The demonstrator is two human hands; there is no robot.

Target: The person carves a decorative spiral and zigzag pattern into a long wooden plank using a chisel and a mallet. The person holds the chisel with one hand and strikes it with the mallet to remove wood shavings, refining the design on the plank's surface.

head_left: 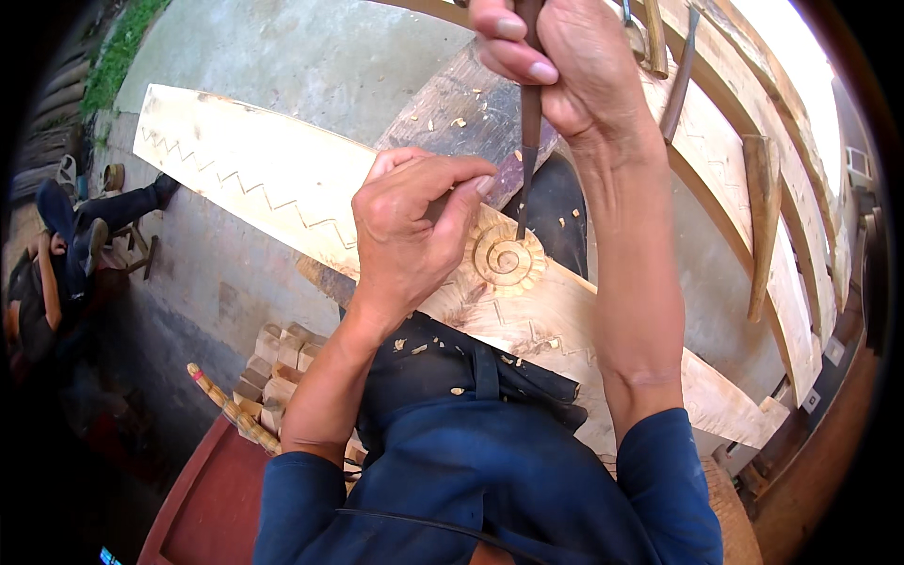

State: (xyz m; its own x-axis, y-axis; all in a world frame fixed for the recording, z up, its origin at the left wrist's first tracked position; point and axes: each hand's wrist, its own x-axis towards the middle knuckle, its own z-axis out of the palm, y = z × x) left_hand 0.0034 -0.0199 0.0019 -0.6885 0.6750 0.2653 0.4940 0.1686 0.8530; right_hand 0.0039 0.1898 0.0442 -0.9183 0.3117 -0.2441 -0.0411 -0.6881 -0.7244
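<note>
My right hand grips the dark handle of a carving chisel held nearly upright. The blade's tip meets the upper edge of a round spiral carving cut into a long pale wooden board. My left hand hovers by the carving's left side, fingers curled, with thumb and forefinger brought together. Whether anything small sits in that pinch cannot be made out. Zigzag pencil lines run along the board on either side of the carving. The board slants across in front of my lap.
More curved pale boards stand at the right, with a wooden mallet-like piece and another tool on them. Wood blocks are piled at lower left, beside a red surface. A seated person is far left.
</note>
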